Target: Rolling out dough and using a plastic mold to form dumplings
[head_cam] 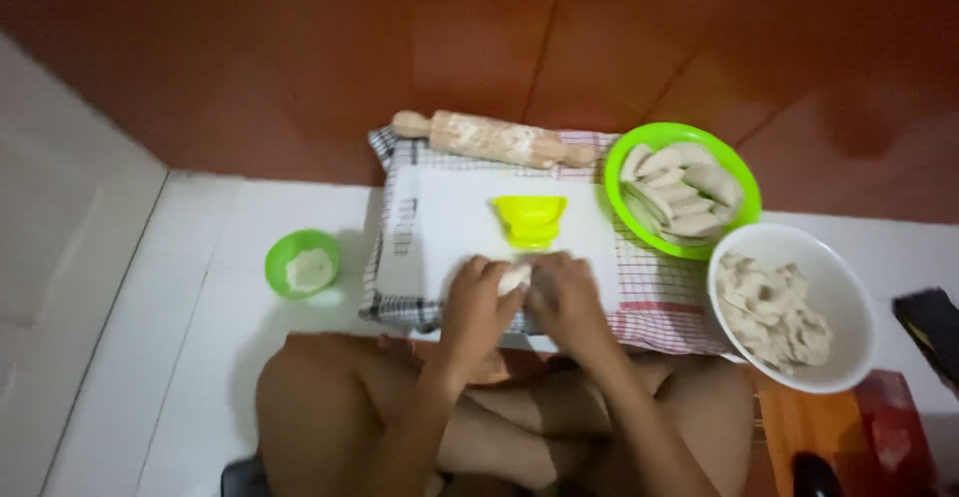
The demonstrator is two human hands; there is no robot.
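My left hand point(478, 302) and my right hand point(565, 297) meet over the near edge of a white board point(440, 222), both closed around a small pale piece of dough point(514, 278) held between them. Just beyond the hands lies a yellow folding dumpling mould point(528, 219) on the board. The board rests on a checked cloth point(659, 302). Most of the dough is hidden by my fingers.
A floured wooden rolling pin point(491, 138) lies at the cloth's far edge. A green bowl point(744, 179) of shaped dumplings and a white bowl point(849, 297) of filling stand right. A small green bowl point(300, 265) of flour sits left. My crossed legs are below.
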